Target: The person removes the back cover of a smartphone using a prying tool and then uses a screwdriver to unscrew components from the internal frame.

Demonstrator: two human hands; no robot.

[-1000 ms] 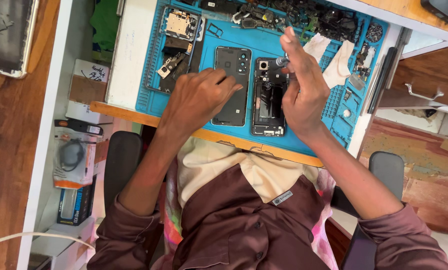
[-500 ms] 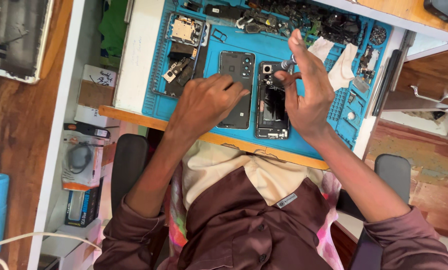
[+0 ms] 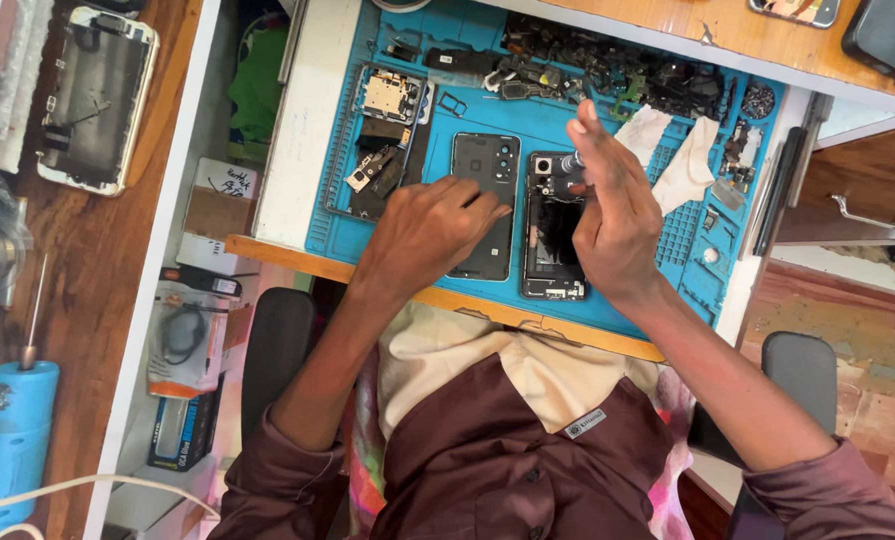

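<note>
head view: the right hand grips a small screwdriver upright over the top of the opened phone at 12 o'clock on the blue mat. the left hand lies flat with loose fingers, pressing the dark back cover at 9 o'clock of the phone. i'd say a slipped tip could gouge the board, or a freed screw could roll into the parts pile.
</note>
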